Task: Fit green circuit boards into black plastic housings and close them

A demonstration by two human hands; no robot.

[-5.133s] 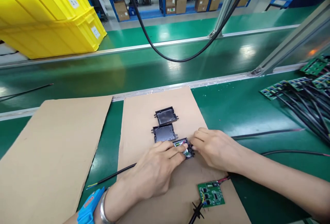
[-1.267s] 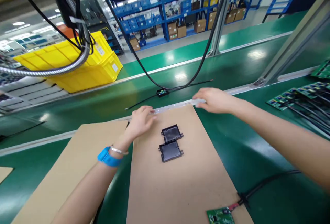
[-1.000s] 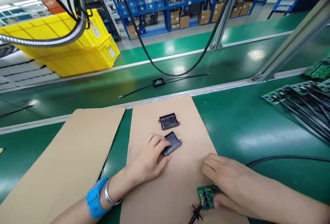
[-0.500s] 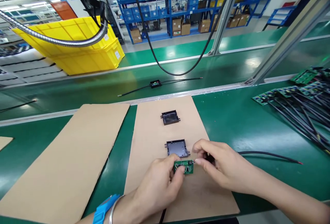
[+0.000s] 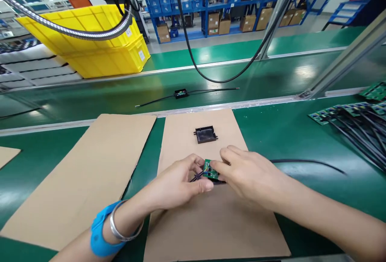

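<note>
A green circuit board [image 5: 210, 169] sits tilted over a black plastic case [image 5: 219, 182], which is mostly hidden under the board and my fingers. My left hand [image 5: 182, 183] curls around the case's left side, thumb in front and fingers behind. A black cable [image 5: 197, 176] runs out between that thumb and the fingers. From the right, my right hand [image 5: 249, 175] grips the board, its index finger lying on top. Farther back on the cardboard sheet [image 5: 223, 225] lies a second black case [image 5: 206, 134], open side up. A black wire [image 5: 307, 160] extends right from behind my right hand.
Another cardboard sheet [image 5: 84, 181] lies at left on the green table [image 5: 271, 133]. Boards with black cables [image 5: 358, 129] are piled at right. Beyond the metal edge rests a wired module [image 5: 181, 93]. A yellow bin [image 5: 105, 48] stands back left; a black cable loop [image 5: 221, 81] hangs ahead.
Both hands have moved away from me, bringing the circuit board from in front of the nearer case to over it. My right hand has shifted from beside the board onto it.
</note>
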